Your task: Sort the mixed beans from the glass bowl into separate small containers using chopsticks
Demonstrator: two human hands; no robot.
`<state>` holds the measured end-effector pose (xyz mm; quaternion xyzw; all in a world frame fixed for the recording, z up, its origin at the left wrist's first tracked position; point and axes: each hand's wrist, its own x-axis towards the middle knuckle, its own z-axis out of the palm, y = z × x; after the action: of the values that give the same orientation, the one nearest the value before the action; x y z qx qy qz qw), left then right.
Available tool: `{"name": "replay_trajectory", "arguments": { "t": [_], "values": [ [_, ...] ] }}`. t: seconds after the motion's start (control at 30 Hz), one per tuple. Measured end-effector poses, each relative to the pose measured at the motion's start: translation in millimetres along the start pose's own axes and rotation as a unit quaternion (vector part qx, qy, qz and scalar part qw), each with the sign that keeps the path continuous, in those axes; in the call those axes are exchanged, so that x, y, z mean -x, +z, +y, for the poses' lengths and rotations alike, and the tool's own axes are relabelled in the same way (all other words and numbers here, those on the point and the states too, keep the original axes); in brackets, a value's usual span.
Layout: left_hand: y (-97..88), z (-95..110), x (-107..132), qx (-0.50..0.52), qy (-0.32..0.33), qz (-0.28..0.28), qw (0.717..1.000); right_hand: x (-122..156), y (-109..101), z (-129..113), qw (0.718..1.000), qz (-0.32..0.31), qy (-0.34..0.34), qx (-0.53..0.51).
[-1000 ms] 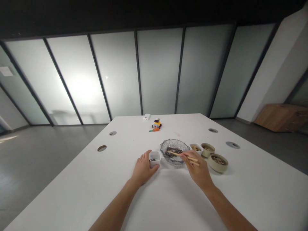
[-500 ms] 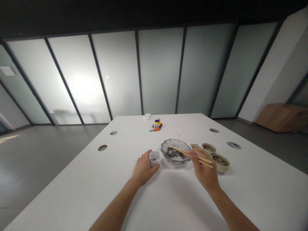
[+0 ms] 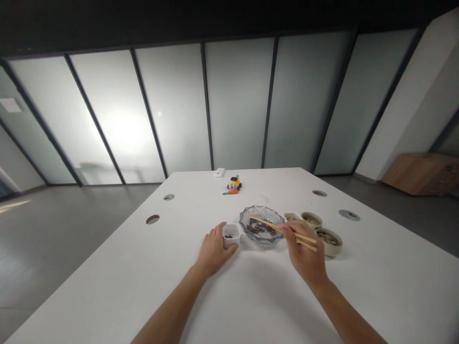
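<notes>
My left hand [image 3: 212, 252] wraps around a small white cup [image 3: 231, 235] with a few dark bits in it, standing on the white table [image 3: 251, 296]. Just right of the cup sits a cut-glass bowl [image 3: 263, 225] holding dark pieces. My right hand [image 3: 304, 255] holds a pair of wooden chopsticks [image 3: 283, 231]; their tips reach over the left half of the glass bowl, above the dark pieces.
Right of the glass bowl stand a small white dish [image 3: 291, 217] and two beige bowls [image 3: 311, 220] [image 3: 329, 239] with food. A small toy [image 3: 234, 185] and a white box [image 3: 218, 173] lie at the far edge. Round cable holes [image 3: 152, 219] dot the table.
My right hand has shifted right and lifted the chopstick tips from down among the dark pieces to above them. My left hand has stayed on the cup.
</notes>
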<state>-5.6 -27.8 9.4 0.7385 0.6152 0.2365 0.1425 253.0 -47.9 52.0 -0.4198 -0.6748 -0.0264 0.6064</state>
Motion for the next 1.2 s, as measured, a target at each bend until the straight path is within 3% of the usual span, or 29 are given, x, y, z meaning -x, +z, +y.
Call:
{"name": "replay_trajectory", "arguments": {
  "t": [0.2,0.37,1.2],
  "values": [
    [-1.2,1,1,-0.001,0.004,0.003,1.0,12,11,23,0.998,-0.07,-0.01,-0.004],
    [-0.9,1,0,0.001,0.001,-0.002,1.0,16,15,36,0.997,-0.075,0.012,-0.013],
    [3.3,-4,-2,-0.001,0.02,0.013,1.0,14,17,32,0.998,-0.064,-0.015,0.006]
  ]
}}
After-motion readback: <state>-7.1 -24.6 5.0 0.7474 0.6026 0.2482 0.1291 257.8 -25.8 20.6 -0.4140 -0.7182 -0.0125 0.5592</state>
